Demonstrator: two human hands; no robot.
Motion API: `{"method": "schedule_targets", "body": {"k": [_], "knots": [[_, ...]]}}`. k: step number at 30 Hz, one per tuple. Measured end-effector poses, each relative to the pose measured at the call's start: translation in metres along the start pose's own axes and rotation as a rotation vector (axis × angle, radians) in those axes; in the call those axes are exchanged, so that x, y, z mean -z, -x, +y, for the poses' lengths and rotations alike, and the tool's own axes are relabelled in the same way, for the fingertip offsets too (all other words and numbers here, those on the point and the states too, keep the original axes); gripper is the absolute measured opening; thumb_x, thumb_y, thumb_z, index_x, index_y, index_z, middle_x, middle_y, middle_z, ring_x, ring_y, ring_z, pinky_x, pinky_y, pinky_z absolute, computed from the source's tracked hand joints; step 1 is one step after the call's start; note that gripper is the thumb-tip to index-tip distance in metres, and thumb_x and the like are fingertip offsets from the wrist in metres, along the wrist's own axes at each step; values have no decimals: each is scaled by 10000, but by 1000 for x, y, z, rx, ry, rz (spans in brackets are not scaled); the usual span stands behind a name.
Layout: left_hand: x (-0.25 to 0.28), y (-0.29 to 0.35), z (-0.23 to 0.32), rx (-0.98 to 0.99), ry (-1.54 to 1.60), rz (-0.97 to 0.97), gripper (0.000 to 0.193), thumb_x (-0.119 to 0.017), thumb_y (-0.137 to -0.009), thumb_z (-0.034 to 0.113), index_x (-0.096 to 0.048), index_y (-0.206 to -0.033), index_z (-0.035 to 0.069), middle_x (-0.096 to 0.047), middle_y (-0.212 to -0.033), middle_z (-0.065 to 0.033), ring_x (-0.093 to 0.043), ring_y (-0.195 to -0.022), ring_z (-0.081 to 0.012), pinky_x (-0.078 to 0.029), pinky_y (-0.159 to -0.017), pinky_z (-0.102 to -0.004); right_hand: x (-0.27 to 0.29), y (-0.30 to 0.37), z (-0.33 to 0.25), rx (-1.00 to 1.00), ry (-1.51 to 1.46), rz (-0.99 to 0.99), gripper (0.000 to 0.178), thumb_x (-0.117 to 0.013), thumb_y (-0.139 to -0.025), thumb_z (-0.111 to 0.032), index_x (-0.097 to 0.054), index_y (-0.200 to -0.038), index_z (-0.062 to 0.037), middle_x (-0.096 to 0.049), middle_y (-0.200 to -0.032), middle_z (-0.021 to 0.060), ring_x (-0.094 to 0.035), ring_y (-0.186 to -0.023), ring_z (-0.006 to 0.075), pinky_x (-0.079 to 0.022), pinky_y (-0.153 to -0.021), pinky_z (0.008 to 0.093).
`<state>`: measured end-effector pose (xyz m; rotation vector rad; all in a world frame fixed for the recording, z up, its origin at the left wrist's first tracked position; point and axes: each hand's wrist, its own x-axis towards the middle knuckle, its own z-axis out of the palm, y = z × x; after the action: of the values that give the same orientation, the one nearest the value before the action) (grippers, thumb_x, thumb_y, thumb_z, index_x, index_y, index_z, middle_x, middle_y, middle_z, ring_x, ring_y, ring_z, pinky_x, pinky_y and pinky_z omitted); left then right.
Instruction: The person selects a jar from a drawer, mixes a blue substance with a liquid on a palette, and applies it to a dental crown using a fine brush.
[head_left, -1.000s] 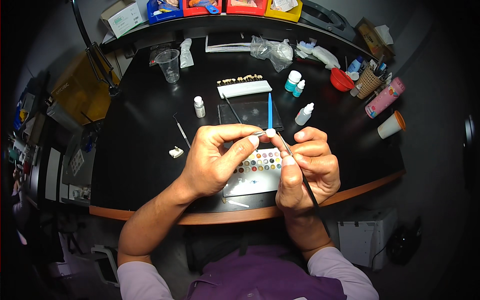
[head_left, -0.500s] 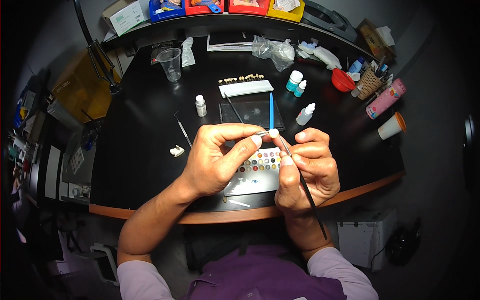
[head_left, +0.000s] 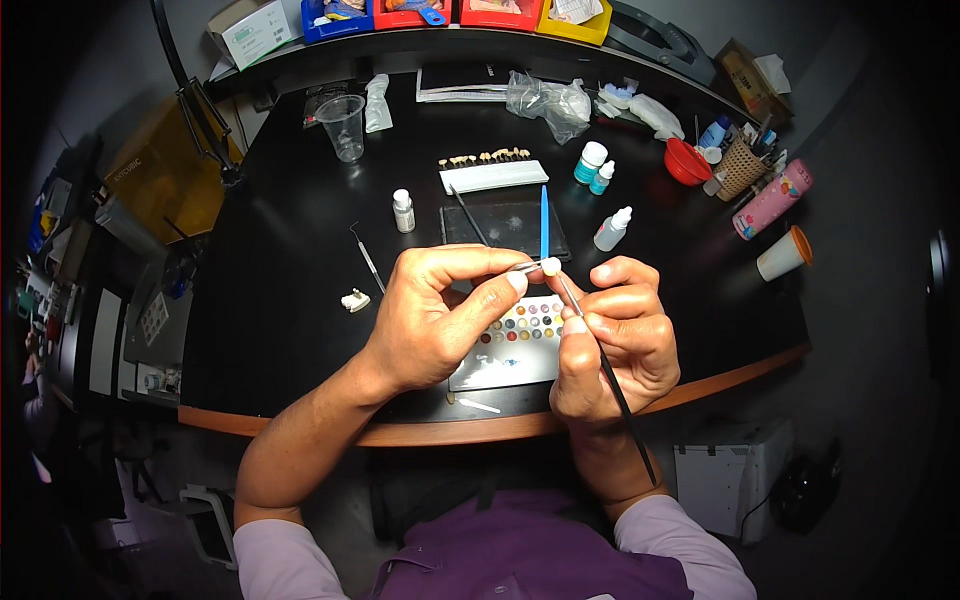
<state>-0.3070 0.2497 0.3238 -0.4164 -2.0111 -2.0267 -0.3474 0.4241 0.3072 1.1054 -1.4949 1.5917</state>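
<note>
My left hand is closed on slim metal tweezers. At their tip sits a small white dental crown. Between the thumb and fingers of my right hand is a thin black-handled brush, slanting down to the right. Its tip meets the crown or lies right beside it; I cannot tell which. Below my hands lies a white palette with rows of coloured round pans, partly covered by my left hand. A dark slab lies beyond them, with a blue stick across it.
A white shade-guide holder with tooth samples stands farther back. Small bottles flank the slab. To the left are a metal probe and a tooth model. A red bowl, pink bottle and paper cup stand right.
The crown and tweezers have shifted very slightly to the right. Both hands keep nearly the same pose, and the brush stays at the crown.
</note>
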Motion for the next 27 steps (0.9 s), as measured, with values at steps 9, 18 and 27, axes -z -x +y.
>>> {"method": "schedule_targets", "body": {"k": [9, 18, 27], "knots": [[0, 1, -1, 16, 15, 10, 246, -647, -983, 81, -758, -1165, -41, -753, -943, -54, -569, -705, -27, -427, -601, -199, 3, 3, 2, -7, 32, -2, 211, -685, -815, 109, -569, -930, -24, -646, -861, 112, -629, -981, 282, -619, -802, 378], [0, 2, -2, 10, 19, 13, 243, -648, -988, 86, -757, -1167, -38, -758, -959, -46, -555, -700, -17, -414, -594, -195, 1, 4, 2, -22, 12, 9, 204, -692, -823, 102, -569, -926, -25, -652, -866, 116, -636, -983, 282, -618, -802, 379], [0, 1, 1, 23, 19, 10, 251, -647, -985, 102, -763, -1168, -24, -751, -889, -41, -529, -644, -10, -389, -553, -191, 2, 2, 0, -39, 5, 7, 210, -683, -825, 117, -567, -936, -19, -650, -864, 121, -631, -990, 279, -636, -827, 383]]}}
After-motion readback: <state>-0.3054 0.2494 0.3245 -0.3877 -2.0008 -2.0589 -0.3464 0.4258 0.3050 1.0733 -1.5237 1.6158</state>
